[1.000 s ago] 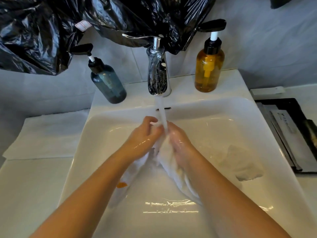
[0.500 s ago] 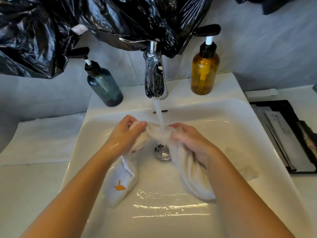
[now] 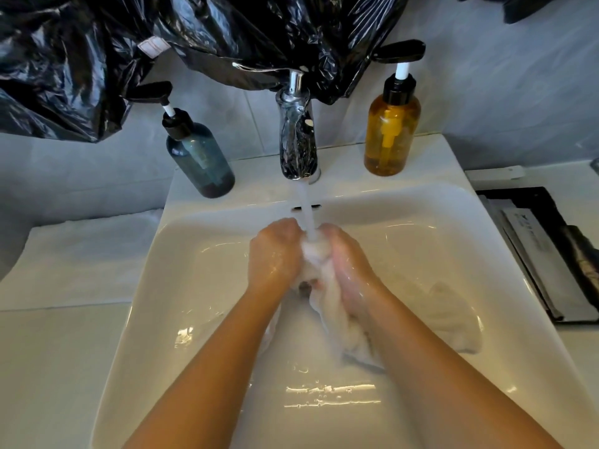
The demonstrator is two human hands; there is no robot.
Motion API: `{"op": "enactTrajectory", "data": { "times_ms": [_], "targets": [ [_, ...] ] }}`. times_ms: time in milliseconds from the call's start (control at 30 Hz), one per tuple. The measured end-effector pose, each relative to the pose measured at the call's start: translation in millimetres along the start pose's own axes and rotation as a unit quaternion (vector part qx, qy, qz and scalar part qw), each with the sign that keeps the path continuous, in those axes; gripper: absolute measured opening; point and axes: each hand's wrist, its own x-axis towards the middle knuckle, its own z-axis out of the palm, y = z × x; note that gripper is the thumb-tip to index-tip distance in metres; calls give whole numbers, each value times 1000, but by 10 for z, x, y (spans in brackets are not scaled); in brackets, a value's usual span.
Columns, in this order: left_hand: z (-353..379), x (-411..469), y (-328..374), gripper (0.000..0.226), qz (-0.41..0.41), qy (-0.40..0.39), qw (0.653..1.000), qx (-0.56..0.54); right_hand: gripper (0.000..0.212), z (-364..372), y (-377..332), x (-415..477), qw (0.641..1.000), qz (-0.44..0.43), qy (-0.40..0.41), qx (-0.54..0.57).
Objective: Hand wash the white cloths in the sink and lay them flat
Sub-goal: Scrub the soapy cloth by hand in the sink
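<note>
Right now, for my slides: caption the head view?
Left hand and right hand grip a white cloth under the tap; another cloth lies in the sink.

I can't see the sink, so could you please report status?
Left grip and right grip hold one white cloth under the running tap. Second cloth lies in the sink, right side. Nothing blocking.

A blue pump bottle (image 3: 201, 160) stands left of the tap (image 3: 298, 140), an amber one (image 3: 390, 137) right. Black plastic sheeting (image 3: 97, 59) hangs above. A black tray (image 3: 531, 197) lies on the desk (image 3: 577, 351), far right.
</note>
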Motion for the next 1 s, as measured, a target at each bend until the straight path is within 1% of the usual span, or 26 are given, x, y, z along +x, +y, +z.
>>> {"op": "enactTrajectory", "data": {
  "times_ms": [67,100,167,233,267,333,367,400,433,467,500,567,600,633,667,700,733,800,867,900,933,1000],
  "targets": [
    [-68,-122,-21,29,26,17,993,-111,21,-49,-7,16,999,12,14,34],
    [-78,-207,-37,29,60,31,989,-134,29,-44,15,11,998,20,10,66],
    [-51,-370,-58,26,139,37,982,-126,43,-21,74,2,994,52,7,93],
    [31,-444,-58,25,212,49,974,-69,39,47,101,-58,993,60,-24,103],
    [62,-431,-18,25,223,67,972,-41,37,69,126,-73,993,52,-49,90],
    [62,-344,109,23,172,92,980,-29,34,116,162,-104,998,23,-46,25],
    [23,-284,145,23,144,89,985,-27,31,125,169,-94,998,42,-35,35],
    [-47,-195,120,24,129,73,989,-8,28,134,123,-105,998,44,-20,29],
    [-152,-111,68,25,114,42,992,27,27,105,86,-100,999,25,-16,17],
    [-287,-38,-14,30,89,-8,993,74,27,54,47,-84,1000,14,-7,9],
    [-444,1,-94,44,63,-66,986,137,26,15,11,-69,1000,5,2,5],
    [-774,-20,-211,80,-3,-195,947,256,23,-29,-16,-27,1000,-5,14,-25],
    [-903,-33,-233,92,-49,-248,925,282,22,-31,1,-18,999,-5,10,-48],
    [-995,-40,-251,99,-94,-285,911,284,22,5,33,-2,997,-6,3,-71],
    [-1037,-25,-277,102,-128,-308,901,276,23,39,57,1,995,-9,3,-95],
    [-1043,-27,-285,100,-142,-318,899,267,24,64,77,17,993,-20,-1,-116],
    [-1017,-39,-297,95,-140,-319,899,266,26,80,74,3,992,-25,-9,-123],
    [-907,-50,-333,76,-100,-294,912,267,33,68,66,-21,995,-19,-22,-90],
    [-763,-79,-332,50,-26,-244,935,255,28,60,87,-23,998,26,-43,-23],
    [-672,-102,-309,38,21,-212,955,206,27,73,111,-1,998,44,-53,3],
    [-575,-137,-267,32,70,-182,972,131,28,82,120,4,997,53,-56,16],
    [-382,-197,-171,31,142,-135,981,4,32,94,111,23,997,46,-54,27]
  ]
}}
